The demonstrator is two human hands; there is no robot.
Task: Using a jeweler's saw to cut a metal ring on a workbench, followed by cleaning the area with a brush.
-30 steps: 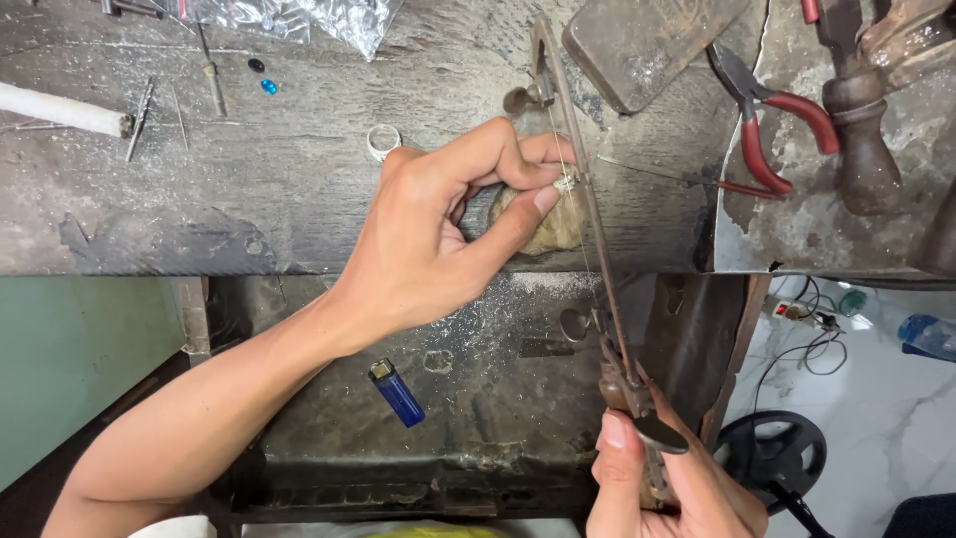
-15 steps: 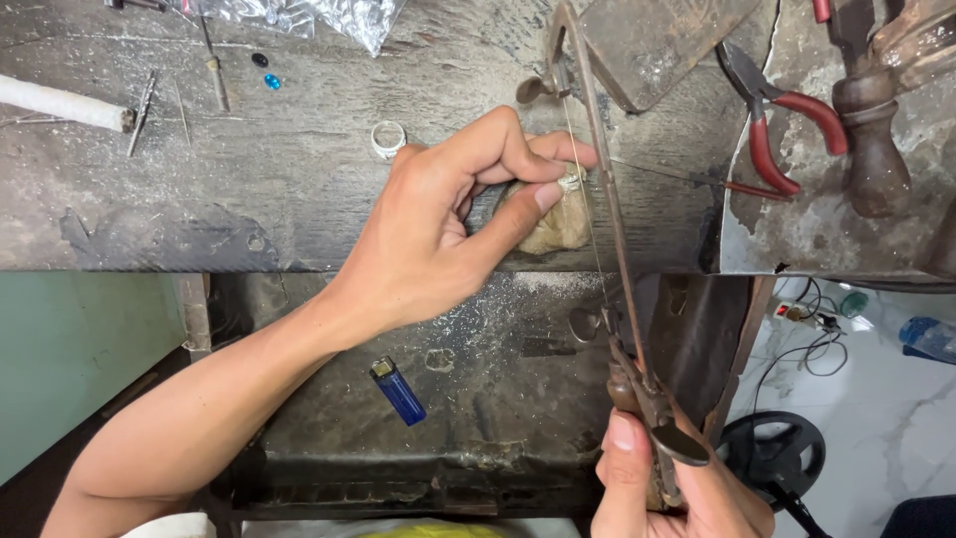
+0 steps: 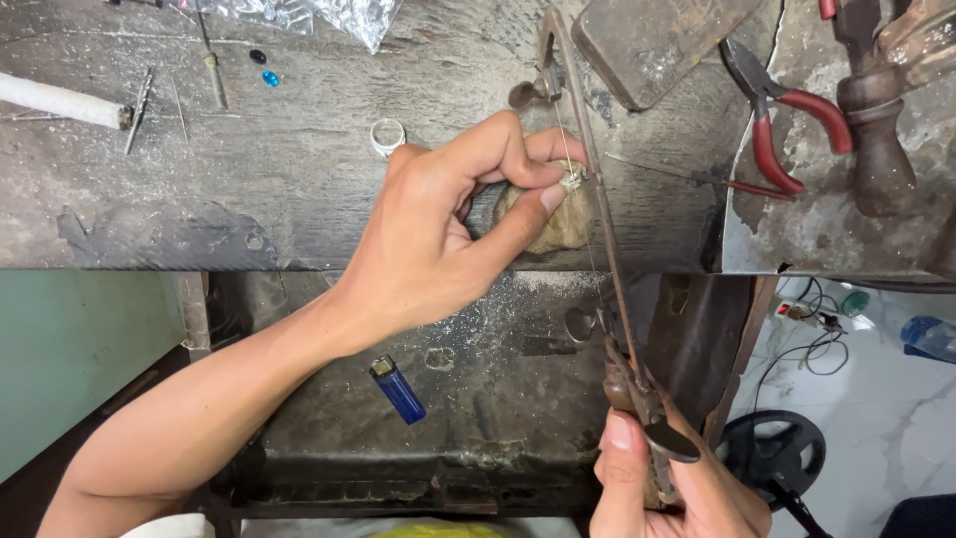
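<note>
Scarred and dusty, your workbench (image 3: 249,199) carries a wooden peg (image 3: 558,224) at its edge. Your left hand (image 3: 438,239) pinches a small silver piece (image 3: 573,179) against it. Your right hand (image 3: 667,483) grips the saw (image 3: 607,269) handle, blade touching the piece.

My left hand (image 3: 438,234) pinches a small silver piece (image 3: 572,179) between thumb and forefinger against the bench peg (image 3: 558,224). My right hand (image 3: 657,478) grips the jeweller's saw (image 3: 607,269) handle; its blade touches the piece. A silver ring (image 3: 387,135) lies just beyond my left knuckles.
</note>
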